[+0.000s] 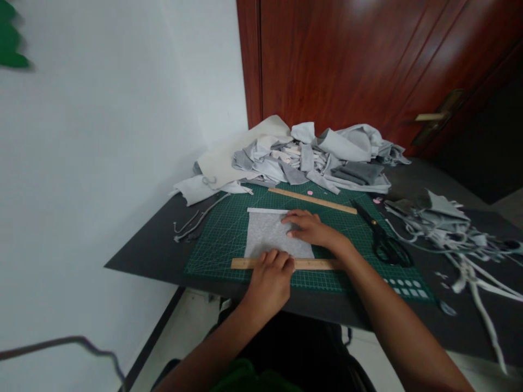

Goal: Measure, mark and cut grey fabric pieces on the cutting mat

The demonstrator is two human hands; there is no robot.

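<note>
Head view: mat (216,234) bare left of grey cloth (261,234); near tabletop (147,250) edge, left hand (272,277) curls over ruler (314,264), grip unclear; right hand (309,226), loosely spread, touches cloth.

Your cutting mat (218,234) looks like matt plastic, and on it you have a matt, fine-textured cloth piece (265,234), a near ruler (316,264) and a far ruler (314,200) in smooth, unglossy wood, and scissors (374,223) with dull blades (363,211) and glossy handles (384,250). Beyond the mat, your scrap heap (286,163) is matt, creased cloth, backed by a glossy wood-look door (335,65) with a metal lever (431,116); left of the mat, a smooth, matt wall (102,136)
</note>
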